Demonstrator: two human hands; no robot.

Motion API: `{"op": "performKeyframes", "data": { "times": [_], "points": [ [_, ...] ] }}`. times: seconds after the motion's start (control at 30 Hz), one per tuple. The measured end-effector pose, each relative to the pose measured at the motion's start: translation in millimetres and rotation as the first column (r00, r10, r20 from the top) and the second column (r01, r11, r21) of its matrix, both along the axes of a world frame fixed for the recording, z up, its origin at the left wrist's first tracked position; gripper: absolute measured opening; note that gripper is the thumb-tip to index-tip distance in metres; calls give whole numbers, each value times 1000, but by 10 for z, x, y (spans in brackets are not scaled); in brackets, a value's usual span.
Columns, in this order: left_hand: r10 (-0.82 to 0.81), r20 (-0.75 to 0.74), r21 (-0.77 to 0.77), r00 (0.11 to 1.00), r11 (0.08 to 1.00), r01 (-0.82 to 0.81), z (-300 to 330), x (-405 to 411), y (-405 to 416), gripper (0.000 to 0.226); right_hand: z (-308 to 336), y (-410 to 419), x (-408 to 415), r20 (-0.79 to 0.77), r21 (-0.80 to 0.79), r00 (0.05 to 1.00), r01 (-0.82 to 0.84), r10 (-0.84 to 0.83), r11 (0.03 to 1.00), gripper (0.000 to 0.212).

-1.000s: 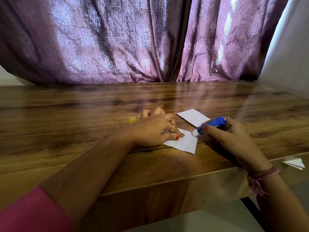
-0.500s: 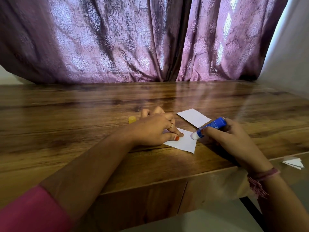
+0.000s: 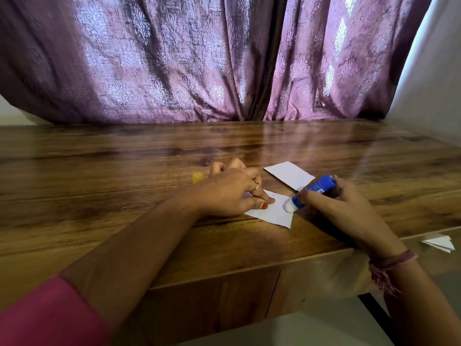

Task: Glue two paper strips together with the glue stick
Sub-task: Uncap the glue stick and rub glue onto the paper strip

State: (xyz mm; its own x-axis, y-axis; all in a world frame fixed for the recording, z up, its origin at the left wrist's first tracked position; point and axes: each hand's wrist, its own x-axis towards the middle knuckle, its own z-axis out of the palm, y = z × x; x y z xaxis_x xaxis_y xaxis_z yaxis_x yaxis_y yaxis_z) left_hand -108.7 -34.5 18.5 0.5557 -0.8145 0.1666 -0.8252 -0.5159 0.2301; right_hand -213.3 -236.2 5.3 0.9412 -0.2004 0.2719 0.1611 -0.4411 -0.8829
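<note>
Two hands work at a glossy wooden table (image 3: 124, 171) before purple curtains (image 3: 174, 58): left hand (image 3: 229, 193) pinning a paper strip (image 3: 274, 213), right hand (image 3: 341, 203) gripping the glue stick (image 3: 311, 192).

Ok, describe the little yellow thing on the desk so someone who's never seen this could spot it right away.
Start at the wooden desk before the purple curtain and find the left hand pressing a white paper strip. Just left of its knuckles, partly hidden, sits the yellow cap. It is the only yellow item; the papers are white, the glue stick blue.
</note>
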Motion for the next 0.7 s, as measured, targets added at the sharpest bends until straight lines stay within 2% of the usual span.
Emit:
{"op": "performKeyframes", "data": {
  "times": [0.07, 0.23, 0.33, 0.4, 0.53, 0.7],
  "points": [
    [-4, -2, -5, 1000, 1000, 4, -2, 5, -1, 27, 5, 15, -19, -3, -51, 999, -43, 43, 998, 18],
    [-6, 7, -8, 1000, 1000, 6, -11, 17, -6, 26, -4, -4, 16, 7, 29, 1000, -30, 30, 999, 30],
    [-5, 15, -7, 1000, 1000, 5, -14, 25, -5, 25, 13, 11, -22, -18, -23, 996, -86, 85, 996, 18],
    [-3, 20, -3, 1000, 1000, 3, -18, 29, -4, 25, 8, 13, -32, -18, 2, 993, -120, 120, 993, 15],
    [1, 8, -12, 1000, 1000, -1, -25, 33, -12, 24, 4, -4, -14, 0, 41, 997, -80, 80, 996, 12],
    [4, 14, -16, 1000, 1000, -4, -33, 46, -9, 24, 45, 24, -67, 26, -59, 978, -205, 207, 977, 13]
  ]
}}
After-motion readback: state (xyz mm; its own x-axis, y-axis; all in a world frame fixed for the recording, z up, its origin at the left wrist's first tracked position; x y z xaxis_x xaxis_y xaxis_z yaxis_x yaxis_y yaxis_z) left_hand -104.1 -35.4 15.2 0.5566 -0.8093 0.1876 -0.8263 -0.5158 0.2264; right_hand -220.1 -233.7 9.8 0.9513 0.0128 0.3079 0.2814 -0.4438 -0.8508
